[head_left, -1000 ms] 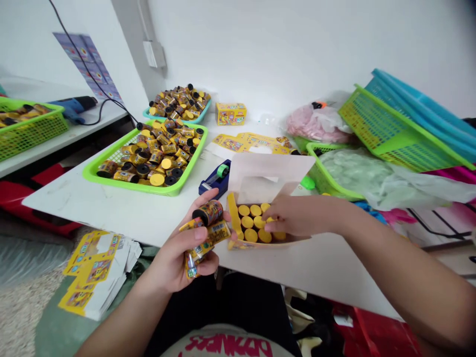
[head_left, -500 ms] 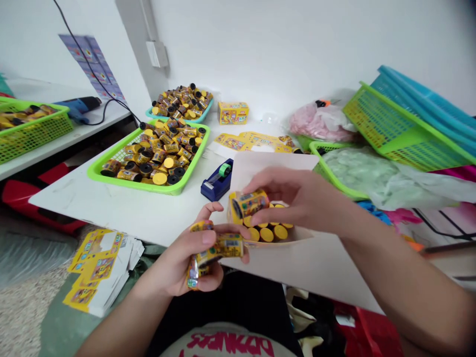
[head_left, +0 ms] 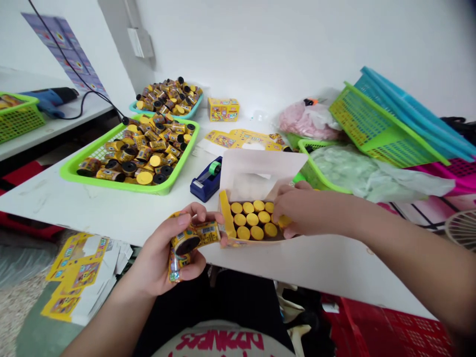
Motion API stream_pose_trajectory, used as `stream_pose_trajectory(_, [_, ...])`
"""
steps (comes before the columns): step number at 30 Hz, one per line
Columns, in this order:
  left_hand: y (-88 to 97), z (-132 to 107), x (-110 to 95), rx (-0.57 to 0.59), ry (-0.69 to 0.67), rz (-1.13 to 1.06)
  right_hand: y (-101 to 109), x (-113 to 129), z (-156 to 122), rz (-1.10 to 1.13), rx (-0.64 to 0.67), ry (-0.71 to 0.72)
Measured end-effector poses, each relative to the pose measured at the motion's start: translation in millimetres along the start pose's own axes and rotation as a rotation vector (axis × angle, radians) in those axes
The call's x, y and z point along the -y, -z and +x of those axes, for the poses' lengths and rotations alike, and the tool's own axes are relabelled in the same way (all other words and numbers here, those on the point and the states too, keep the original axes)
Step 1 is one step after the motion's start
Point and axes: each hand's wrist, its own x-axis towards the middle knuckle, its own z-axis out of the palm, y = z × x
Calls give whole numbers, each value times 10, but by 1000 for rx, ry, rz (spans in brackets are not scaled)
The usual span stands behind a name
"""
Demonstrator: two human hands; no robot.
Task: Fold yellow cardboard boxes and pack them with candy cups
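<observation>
Several small tubs (head_left: 186, 243) are being clasped in the L hand (head_left: 161, 255), closed round them near the open box (head_left: 227, 214); one yellow-capped tub (head_left: 284, 221) is being pinched by the R hand (head_left: 299, 210) at the box's R end, next to upright tubs (head_left: 252, 219) being held in rows

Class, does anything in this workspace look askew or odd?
Yes: at the right, the stacked green basket and blue baskets slant steeply, unlike the green tray of canisters, which lies flat.

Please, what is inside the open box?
In the box, cylinders stand in rows, yellow ends up. The right hand covers part of its right end, hiding anything underneath.
</observation>
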Motion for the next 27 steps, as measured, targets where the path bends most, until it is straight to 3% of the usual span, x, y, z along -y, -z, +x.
stream_pose_trajectory(3, [-29, -6, -28, -35, -5, 7, 81, 64, 107, -58, 213, 5])
stream_pose_trajectory(12, [-59, -20, -103, -66, -37, 11, 1, -63, 211, -4, 153, 48])
stream_pose_trajectory(15, [-51, -19, -113, -87, -45, -4, 88, -2, 174, -26, 153, 50])
stream_pose_trajectory(17, [-71, -11, -114, -102, -53, -17, 195, 137, 109, 45, 92, 74])
stream_pose_trajectory(21, [-185, 59, -83, -81, -23, -15, 307, 549, -28, 483, -85, 168])
stream_pose_trajectory(24, [-286, 156, -45, -55, -37, 27, 209, 760, -30, 608, -177, 228])
stream_pose_trajectory(27, [-335, 253, -39, -82, -115, 154, 64, 743, 14, 676, -333, 220])
